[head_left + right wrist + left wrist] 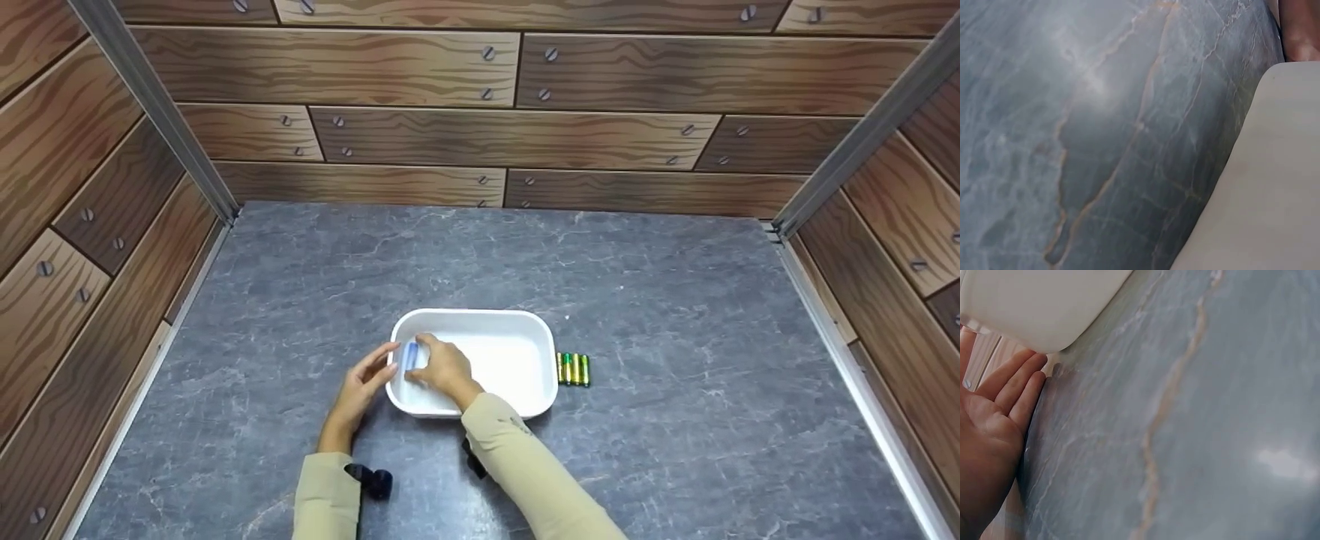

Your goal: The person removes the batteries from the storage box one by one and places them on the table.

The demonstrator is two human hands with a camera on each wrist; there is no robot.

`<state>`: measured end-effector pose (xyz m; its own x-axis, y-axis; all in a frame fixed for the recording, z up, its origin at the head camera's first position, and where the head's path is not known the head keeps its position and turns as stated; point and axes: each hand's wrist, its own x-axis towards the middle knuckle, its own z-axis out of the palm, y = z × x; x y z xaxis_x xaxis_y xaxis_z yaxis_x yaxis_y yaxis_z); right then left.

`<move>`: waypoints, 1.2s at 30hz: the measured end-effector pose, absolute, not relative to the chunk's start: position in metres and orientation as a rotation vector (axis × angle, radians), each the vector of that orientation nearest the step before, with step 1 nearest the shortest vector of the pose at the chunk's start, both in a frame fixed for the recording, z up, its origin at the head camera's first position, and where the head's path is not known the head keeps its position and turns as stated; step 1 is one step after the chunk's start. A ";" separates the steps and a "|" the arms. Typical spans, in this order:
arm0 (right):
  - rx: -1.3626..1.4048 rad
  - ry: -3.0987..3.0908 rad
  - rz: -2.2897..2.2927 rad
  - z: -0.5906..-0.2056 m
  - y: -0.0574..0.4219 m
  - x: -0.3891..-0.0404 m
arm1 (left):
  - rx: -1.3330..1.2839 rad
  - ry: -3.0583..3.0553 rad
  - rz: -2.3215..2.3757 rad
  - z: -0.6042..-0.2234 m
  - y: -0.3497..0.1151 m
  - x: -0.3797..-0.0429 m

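Note:
A white rectangular basin point(510, 367) with rounded corners stands on the grey marbled surface. My left hand point(358, 390) is at its left rim, fingertips touching the outer side. In the left wrist view, the fingers of the left hand point(999, 405) look fairly straight beside the basin wall point(1044, 304). Inside the basin, at the left end, is a small blue, elongated piece point(412, 355); its exact kind is too small to tell. My right hand point(448, 369) reaches over the front rim and holds this piece between thumb and fingers. The right wrist view shows mostly the basin's outside point(1264, 180).
Several green-and-gold batteries point(574, 369) lie side by side against the basin's right side. Wood-patterned panels point(420, 135) enclose the surface at the back, left and right, with metal strips point(847, 390) along the edges.

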<state>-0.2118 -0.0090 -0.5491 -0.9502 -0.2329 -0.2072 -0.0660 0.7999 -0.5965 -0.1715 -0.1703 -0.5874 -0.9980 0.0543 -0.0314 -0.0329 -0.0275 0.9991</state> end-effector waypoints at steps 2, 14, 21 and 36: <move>-0.232 2.734 -0.885 -0.550 -0.009 -0.212 | 0.044 2.164 2.202 -0.588 -0.170 -0.172; -0.324 2.782 -0.844 -0.548 -0.011 -0.210 | 0.023 2.159 2.211 -0.587 -0.172 -0.172; -0.333 2.775 -0.836 -0.545 -0.010 -0.210 | 0.031 2.134 2.210 -0.587 -0.172 -0.172; -0.415 2.766 -0.893 -0.536 0.005 -0.203 | 0.052 2.129 2.196 -0.588 -0.172 -0.171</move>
<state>-0.2033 0.0053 -0.5363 -0.9393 -0.3259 -0.1071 -0.2017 0.7772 -0.5961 -0.1715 -0.1723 -0.5884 -0.9960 0.0828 -0.0331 -0.0356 -0.0296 0.9989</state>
